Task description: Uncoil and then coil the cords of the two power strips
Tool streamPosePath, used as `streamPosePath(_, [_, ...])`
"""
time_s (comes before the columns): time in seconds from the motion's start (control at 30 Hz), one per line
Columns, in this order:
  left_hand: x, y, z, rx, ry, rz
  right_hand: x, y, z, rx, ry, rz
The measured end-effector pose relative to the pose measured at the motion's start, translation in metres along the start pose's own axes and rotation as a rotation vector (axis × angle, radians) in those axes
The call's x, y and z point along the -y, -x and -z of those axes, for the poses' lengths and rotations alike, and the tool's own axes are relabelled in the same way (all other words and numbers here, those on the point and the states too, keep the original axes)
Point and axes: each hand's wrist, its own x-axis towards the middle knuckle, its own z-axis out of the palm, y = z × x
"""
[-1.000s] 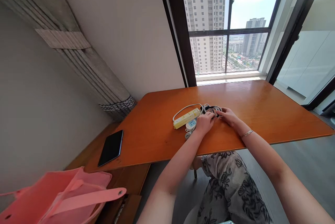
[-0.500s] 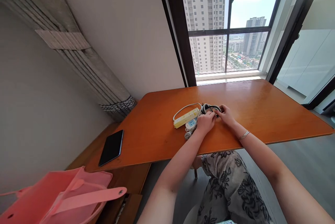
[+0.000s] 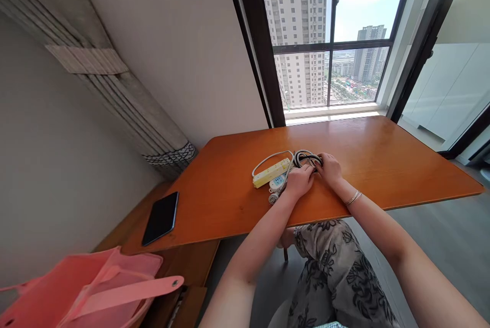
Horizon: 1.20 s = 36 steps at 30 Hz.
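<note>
A coiled bundle of black and white power cords [image 3: 305, 156] lies on the wooden table between my hands. My left hand [image 3: 300, 181] is closed over the near side of the coil, its fingertips partly hidden. At the coil's right side my right hand [image 3: 329, 168] grips the cords with fingers curled round them. Left of the hands lies a yellowish power strip [image 3: 271, 173], its white cable looping behind it. A smaller white power strip with a blue socket face [image 3: 277, 182] sits beside my left wrist, and a white plug [image 3: 273, 198] lies just below it.
The orange-brown table [image 3: 229, 205] has its near edge just before my lap. A black tablet [image 3: 161, 218] rests near the table's left end. A pink bag [image 3: 126, 292] stands at lower left. Behind the table are a window [image 3: 331, 47] and a tied curtain [image 3: 153, 123].
My fingers have shifted slightly on the cord coil, and the right hand has turned a little over its right side. The view has moved slightly; the power strips stay in place.
</note>
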Motion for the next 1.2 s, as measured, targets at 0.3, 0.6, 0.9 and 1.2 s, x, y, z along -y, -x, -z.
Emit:
streamPosePath(0.3, [0.008,0.002,-0.004,-0.096,0.072,0.0,-0.011,-0.003,-0.009,0.078,-0.259,-0.154])
streamPosePath(0.6, [0.009,0.003,0.007,-0.204,0.153,0.119,-0.021,-0.011,-0.015,0.048,-0.753,-0.21])
streamPosePath(0.9, [0.009,0.002,-0.001,-0.166,0.13,0.146,-0.02,-0.005,0.011,-0.202,-0.438,0.0])
streamPosePath(1.2, [0.015,0.001,-0.004,-0.148,0.15,0.15,-0.036,-0.017,0.022,-0.586,-0.595,-0.111])
